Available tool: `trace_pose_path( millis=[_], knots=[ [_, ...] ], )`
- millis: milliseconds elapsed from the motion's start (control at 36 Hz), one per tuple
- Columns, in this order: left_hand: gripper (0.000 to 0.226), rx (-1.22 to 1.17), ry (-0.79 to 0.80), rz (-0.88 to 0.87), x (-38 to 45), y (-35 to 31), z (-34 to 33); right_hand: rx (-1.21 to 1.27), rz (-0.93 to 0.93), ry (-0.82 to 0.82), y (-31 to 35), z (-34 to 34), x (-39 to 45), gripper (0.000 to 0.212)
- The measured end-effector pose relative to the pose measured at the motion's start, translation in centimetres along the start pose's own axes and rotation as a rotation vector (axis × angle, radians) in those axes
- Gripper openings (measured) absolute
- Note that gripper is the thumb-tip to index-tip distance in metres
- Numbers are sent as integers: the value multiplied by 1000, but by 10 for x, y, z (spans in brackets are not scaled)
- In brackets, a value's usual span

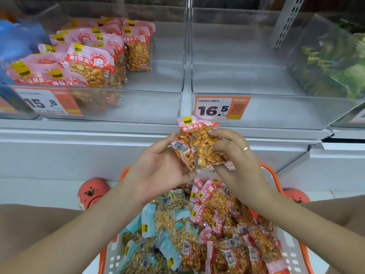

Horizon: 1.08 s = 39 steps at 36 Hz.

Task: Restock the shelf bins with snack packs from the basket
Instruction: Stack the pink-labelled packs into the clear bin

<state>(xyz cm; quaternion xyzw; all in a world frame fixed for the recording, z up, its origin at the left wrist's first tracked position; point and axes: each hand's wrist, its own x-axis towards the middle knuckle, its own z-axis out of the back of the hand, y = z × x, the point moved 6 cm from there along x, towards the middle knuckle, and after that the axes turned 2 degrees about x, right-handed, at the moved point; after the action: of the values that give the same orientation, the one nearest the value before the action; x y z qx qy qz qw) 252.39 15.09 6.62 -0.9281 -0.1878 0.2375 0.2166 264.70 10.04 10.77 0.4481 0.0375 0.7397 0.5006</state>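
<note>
Both hands hold a small stack of pink snack packs [197, 144] above the basket [290, 248], just below the shelf front. My left hand [160, 165] cups the packs from the left with its palm up. My right hand [235, 155] grips them from the right, fingers curled over the top pack. The basket is orange and white and holds several pink packs on the right and light blue packs [158, 232] on the left. The left clear bin [169, 84] holds several pink packs [92, 62] in its left half. The middle clear bin [246, 89], tagged 16.5, is bare inside.
Price tags 15.8 [46, 102] and 16.5 [221, 108] hang on the bin fronts. A bin with green packs [335, 66] stands at the right, blue packs [17, 42] at the far left. Pink slippers [91, 191] show on the floor beside the basket.
</note>
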Motion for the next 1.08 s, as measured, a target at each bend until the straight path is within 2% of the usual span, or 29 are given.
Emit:
trace_pose_path(
  millis=[56,111,167,194,278,333,417,528,639,694,861,972,1083],
  knots=[
    [78,-4,-41,24,2,6,5,-25,17,-43,3,2,0,35],
    [55,6,-141,13,4,11,12,-35,38,-103,7,6,0,33],
    [33,52,-308,-12,4,14,24,-25,64,-147,12,10,0,28],
    [28,77,-370,-40,4,15,29,-21,84,-151,14,10,0,26],
    [46,97,-431,-161,3,11,28,-23,160,-100,18,4,-3,23],
    [45,117,-388,-205,2,8,20,-29,191,-30,17,-6,-5,26],
    [32,140,-317,-200,1,5,12,-42,199,95,15,-20,-10,25],
    [48,36,-219,-171,-1,9,3,-3,175,164,17,-23,-8,38],
    [70,-34,-212,-151,-3,8,4,60,117,173,16,-17,-5,36],
    [74,-30,-195,-154,-4,3,1,104,91,174,16,-14,-4,38],
    [23,113,-113,-236,-8,2,-15,199,72,170,18,-6,-2,38],
    [27,165,-93,-232,-8,4,-14,218,105,168,24,-6,-5,33],
    [38,118,39,-158,-9,6,-18,255,70,63,26,-2,-4,14]
  ],
)
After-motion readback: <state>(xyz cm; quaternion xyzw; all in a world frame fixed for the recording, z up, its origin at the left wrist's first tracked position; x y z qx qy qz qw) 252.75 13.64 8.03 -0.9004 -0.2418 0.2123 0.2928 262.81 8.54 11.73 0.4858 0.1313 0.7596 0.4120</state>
